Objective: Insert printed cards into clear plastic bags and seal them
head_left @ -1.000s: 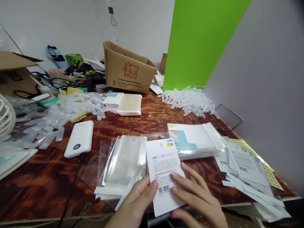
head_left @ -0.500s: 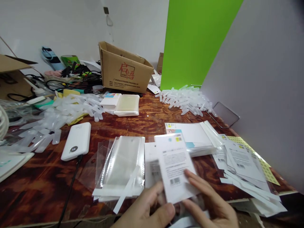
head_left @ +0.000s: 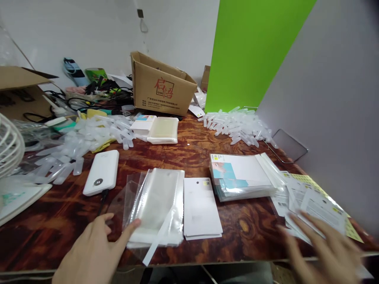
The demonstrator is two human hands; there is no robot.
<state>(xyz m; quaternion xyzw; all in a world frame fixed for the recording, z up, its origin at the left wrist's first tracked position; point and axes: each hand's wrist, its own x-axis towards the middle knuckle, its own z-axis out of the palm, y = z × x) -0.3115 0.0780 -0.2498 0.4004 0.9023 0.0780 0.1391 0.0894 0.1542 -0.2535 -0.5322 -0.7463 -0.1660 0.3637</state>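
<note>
My left hand [head_left: 94, 246] is open, its thumb at the lower left edge of a stack of clear plastic bags [head_left: 158, 197]. A loose white strip [head_left: 160, 236] lies across those bags. Right of them sits a small stack of white printed cards [head_left: 201, 209]. Blurred by motion, my right hand [head_left: 325, 246] is open with fingers spread over the packed cards [head_left: 322, 209] at the right edge of the table. Between the hands and farther back is a pile of bagged cards [head_left: 242, 173] with blue and white fronts.
A white power bank [head_left: 102, 172] with a black cable lies left. Heaps of translucent plastic pieces [head_left: 237, 125] stand at back right and left. Behind are a cardboard box [head_left: 162, 88], more clear bags [head_left: 162, 130] and a wire stand [head_left: 291, 146]. A white fan [head_left: 10, 146] borders the left.
Both hands held a white card together at the front; now they are apart. My left hand moved left to the clear bags, my right hand to the cards at right. The view shifted slightly.
</note>
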